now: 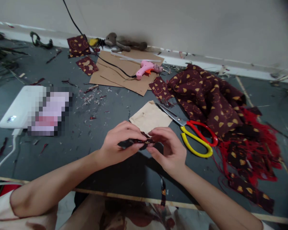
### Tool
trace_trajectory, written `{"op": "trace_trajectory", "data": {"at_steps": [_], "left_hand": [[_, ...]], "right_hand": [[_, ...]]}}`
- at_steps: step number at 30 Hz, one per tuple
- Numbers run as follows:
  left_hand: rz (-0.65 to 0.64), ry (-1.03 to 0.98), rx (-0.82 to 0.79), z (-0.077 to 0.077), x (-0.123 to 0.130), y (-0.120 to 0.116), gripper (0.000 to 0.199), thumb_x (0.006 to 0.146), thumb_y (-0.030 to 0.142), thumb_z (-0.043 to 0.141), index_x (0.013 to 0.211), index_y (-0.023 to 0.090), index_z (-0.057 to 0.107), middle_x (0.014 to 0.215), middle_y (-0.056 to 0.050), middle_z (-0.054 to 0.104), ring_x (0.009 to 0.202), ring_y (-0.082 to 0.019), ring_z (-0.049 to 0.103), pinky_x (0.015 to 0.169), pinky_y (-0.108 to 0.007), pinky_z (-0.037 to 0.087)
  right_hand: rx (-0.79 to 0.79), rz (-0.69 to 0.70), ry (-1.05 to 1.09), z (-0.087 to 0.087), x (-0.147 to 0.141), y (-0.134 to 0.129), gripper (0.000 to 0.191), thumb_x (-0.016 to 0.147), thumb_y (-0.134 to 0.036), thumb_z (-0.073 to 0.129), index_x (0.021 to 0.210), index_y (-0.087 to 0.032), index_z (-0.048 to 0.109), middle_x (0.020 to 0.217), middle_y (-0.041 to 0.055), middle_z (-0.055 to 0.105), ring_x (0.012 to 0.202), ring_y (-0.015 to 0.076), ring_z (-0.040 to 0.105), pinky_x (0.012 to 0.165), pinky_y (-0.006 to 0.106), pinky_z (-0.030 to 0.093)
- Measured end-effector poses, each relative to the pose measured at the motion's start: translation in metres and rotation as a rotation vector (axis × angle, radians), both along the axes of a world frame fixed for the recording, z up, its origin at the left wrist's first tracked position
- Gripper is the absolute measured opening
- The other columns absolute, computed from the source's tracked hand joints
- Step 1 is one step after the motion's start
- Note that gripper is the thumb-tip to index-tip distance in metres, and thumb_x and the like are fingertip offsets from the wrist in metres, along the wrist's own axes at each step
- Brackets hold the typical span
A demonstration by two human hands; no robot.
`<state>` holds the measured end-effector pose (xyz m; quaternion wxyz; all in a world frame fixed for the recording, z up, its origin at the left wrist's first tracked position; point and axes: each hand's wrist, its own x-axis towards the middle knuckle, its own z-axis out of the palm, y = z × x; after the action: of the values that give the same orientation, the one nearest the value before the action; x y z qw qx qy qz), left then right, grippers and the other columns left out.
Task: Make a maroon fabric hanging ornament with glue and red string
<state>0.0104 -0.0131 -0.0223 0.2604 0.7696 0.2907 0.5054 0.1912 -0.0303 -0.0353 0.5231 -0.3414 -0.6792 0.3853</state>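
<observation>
The left hand (pixel 123 140) and right hand (pixel 170 148) are bare, as are the forearms. At near left, a loose, pale cream-pink short sleeve (pixel 1 207) ends in a plain edge around the elbow; at near right, only a sliver of pale sleeve edge (pixel 267 225) shows. The printed garment (pixel 139 222) at near centre carries rounded brownish-red shapes on a pale ground, dimmed by shadow.
</observation>
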Motion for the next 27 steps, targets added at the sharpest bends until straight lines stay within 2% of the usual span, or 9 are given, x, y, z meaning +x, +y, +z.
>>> {"op": "trace_trajectory", "data": {"at_steps": [4, 7, 9, 11, 14, 17, 19, 22, 27], "left_hand": [[0.007, -0.013, 0.007, -0.0006, 0.0006, 0.0004, 0.015, 0.076, 0.01, 0.066, 0.09, 0.015, 0.065, 0.079, -0.006, 0.065, 0.074, -0.012, 0.061, 0.069, -0.024, 0.049], [0.023, -0.009, 0.002, -0.0004, 0.0009, 0.0004, 0.014, 0.076, 0.012, 0.067, 0.089, 0.016, 0.065, 0.079, -0.005, 0.065, 0.073, -0.012, 0.061, 0.067, -0.024, 0.05], [0.03, -0.008, -0.003, -0.0001, 0.0009, 0.0005, 0.013, 0.076, 0.012, 0.067, 0.089, 0.016, 0.066, 0.079, -0.005, 0.065, 0.073, -0.012, 0.061, 0.067, -0.024, 0.05], [0.035, -0.015, -0.002, 0.0002, 0.001, 0.0007, 0.013, 0.076, 0.012, 0.067, 0.088, 0.016, 0.066, 0.078, -0.005, 0.065, 0.072, -0.012, 0.061, 0.067, -0.024, 0.05], [0.047, -0.028, -0.001, 0.0005, 0.0012, 0.0012, 0.012, 0.076, 0.011, 0.067, 0.087, 0.015, 0.066, 0.076, -0.005, 0.065, 0.072, -0.012, 0.061, 0.066, -0.024, 0.05], [0.055, -0.026, -0.02, 0.0004, 0.0012, 0.0012, 0.013, 0.075, 0.011, 0.067, 0.087, 0.015, 0.066, 0.077, -0.005, 0.065, 0.072, -0.012, 0.061, 0.067, -0.023, 0.05], [0.057, -0.015, -0.045, 0.0001, 0.0008, 0.0007, 0.014, 0.075, 0.011, 0.066, 0.088, 0.015, 0.067, 0.078, -0.005, 0.065, 0.073, -0.012, 0.061, 0.067, -0.023, 0.05], [0.053, -0.002, -0.067, -0.0004, 0.0001, 0.0, 0.015, 0.076, 0.011, 0.064, 0.09, 0.016, 0.067, 0.08, -0.005, 0.064, 0.074, -0.012, 0.061, 0.067, -0.023, 0.05], [0.046, 0.001, -0.06, -0.0003, 0.0003, 0.0002, 0.016, 0.077, 0.01, 0.063, 0.09, 0.017, 0.068, 0.08, -0.004, 0.063, 0.074, -0.011, 0.059, 0.068, -0.022, 0.049]], "right_hand": [[-0.068, 0.015, 0.001, -0.0018, -0.0009, -0.0009, 0.045, 0.076, -0.012, 0.067, 0.116, -0.028, 0.054, 0.101, 0.0045, 0.057, 0.071, 0.0119, 0.059, 0.064, 0.028, 0.053], [-0.087, 0.047, 0.073, -0.0006, -0.001, 0.0001, 0.031, 0.082, -0.014, 0.06, 0.11, -0.026, 0.056, 0.1, 0.0046, 0.056, 0.074, 0.012, 0.058, 0.064, 0.027, 0.053], [-0.108, 0.023, 0.137, 0.0009, -0.0007, 0.0012, 0.017, 0.088, -0.014, 0.052, 0.1, -0.023, 0.057, 0.095, 0.0032, 0.056, 0.07, 0.0107, 0.057, 0.061, 0.026, 0.051], [-0.145, -0.03, 0.159, 0.0016, -0.0001, 0.0026, 0.012, 0.091, -0.014, 0.047, 0.09, -0.022, 0.056, 0.085, 0.0007, 0.056, 0.064, 0.0091, 0.055, 0.058, 0.024, 0.047], [-0.206, -0.077, 0.141, 0.0001, 0.0019, 0.0043, 0.019, 0.094, -0.019, 0.043, 0.08, -0.02, 0.056, 0.07, -0.0016, 0.054, 0.056, 0.0091, 0.051, 0.054, 0.025, 0.042], [-0.165, -0.08, 0.102, -0.0026, 0.0047, 0.0051, 0.032, 0.095, -0.025, 0.039, 0.07, -0.019, 0.058, 0.068, 0.0007, 0.056, 0.056, 0.0106, 0.051, 0.053, 0.027, 0.041], [-0.109, -0.042, 0.065, -0.0033, 0.0056, 0.0052, 0.028, 0.094, -0.029, 0.042, 0.077, -0.019, 0.061, 0.079, 0.004, 0.059, 0.06, 0.0119, 0.054, 0.054, 0.028, 0.045], [-0.068, 0.02, -0.051, -0.0025, 0.0035, 0.0057, 0.015, 0.087, -0.027, 0.054, 0.1, -0.021, 0.06, 0.097, 0.0069, 0.06, 0.069, 0.0139, 0.059, 0.058, 0.028, 0.051], [-0.028, 0.032, -0.232, -0.0011, -0.002, 0.0083, 0.016, 0.085, -0.016, 0.056, 0.1, -0.021, 0.06, 0.094, 0.0054, 0.063, 0.083, 0.0147, 0.06, 0.067, 0.026, 0.051]]}}
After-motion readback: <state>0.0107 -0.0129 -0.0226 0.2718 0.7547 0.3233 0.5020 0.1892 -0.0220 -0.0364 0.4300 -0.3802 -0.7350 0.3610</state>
